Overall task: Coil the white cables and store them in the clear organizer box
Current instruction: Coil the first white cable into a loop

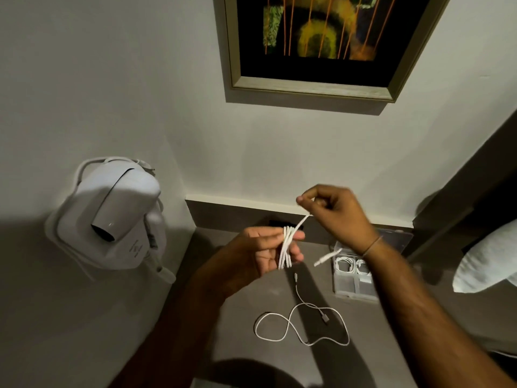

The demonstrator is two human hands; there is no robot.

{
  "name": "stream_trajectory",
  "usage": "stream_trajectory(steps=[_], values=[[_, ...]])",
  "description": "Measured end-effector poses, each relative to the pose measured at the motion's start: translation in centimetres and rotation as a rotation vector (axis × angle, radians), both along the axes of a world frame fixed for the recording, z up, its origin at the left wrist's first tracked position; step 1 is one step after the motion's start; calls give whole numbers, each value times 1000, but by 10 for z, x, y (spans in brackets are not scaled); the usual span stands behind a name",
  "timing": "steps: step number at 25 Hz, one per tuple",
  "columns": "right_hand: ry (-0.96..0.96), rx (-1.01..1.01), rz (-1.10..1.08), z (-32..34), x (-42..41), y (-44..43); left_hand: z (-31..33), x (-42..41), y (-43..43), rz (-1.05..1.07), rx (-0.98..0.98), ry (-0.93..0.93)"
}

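White thin cable sits coiled upright on the left hand, thumb clamping it; its free strand rises far-right to the pinching right hand, near the clear plastic organizer box.

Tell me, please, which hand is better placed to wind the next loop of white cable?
Probably right: the right hand pinches the free strand above the coil, while the left hand is occupied holding that coil.
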State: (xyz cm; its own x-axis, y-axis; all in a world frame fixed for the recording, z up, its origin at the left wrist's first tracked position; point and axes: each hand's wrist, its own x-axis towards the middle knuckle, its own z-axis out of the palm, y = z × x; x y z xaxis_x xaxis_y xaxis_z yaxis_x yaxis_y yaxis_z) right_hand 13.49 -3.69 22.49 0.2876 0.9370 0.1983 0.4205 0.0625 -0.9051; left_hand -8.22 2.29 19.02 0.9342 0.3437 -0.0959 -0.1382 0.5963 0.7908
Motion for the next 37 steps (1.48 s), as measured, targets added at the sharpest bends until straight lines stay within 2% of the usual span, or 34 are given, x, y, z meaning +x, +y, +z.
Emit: stream_trajectory(steps=[3,6,8,10,12,14,17,19,21,22,24,28,31,33,37], values=[[238,-116,-17,-61,-48,-16,-6,5,0,114,-143,-86],[342,-200,-56,-95,-79,-37,-10,5,-3,70,-152,-112],[376,-209,-114,-97,-85,-40,-14,9,-7,61,-160,-132],[413,-234,-134,-90,-90,-42,-20,17,-7,191,-145,-109],[415,-281,-103,-79,-95,-49,-26,22,-5,335,-27,-24],[252,-326,1,-68,-95,-62,-31,18,-3,409,154,63],[-330,-400,179,-38,-75,-76,-39,11,-2,381,367,206],[-592,-381,172,-8,-54,-78,-41,13,-6,277,330,315],[-729,-303,166,16,-37,-75,-37,14,-11,173,287,392],[-735,-259,176,23,-31,-72,-34,13,-12,119,278,390],[-605,-173,182,22,-25,-65,-27,11,-14,51,266,357],[-124,-16,51,-17,-39,-60,-17,9,-16,89,77,310],[208,17,-32,-51,-61,-67,-18,6,-19,163,0,313],[234,19,-13,-64,-73,-71,-21,4,-19,252,-77,329],[-9,34,-58,-71,-77,-70,-32,4,-21,328,-200,365]])
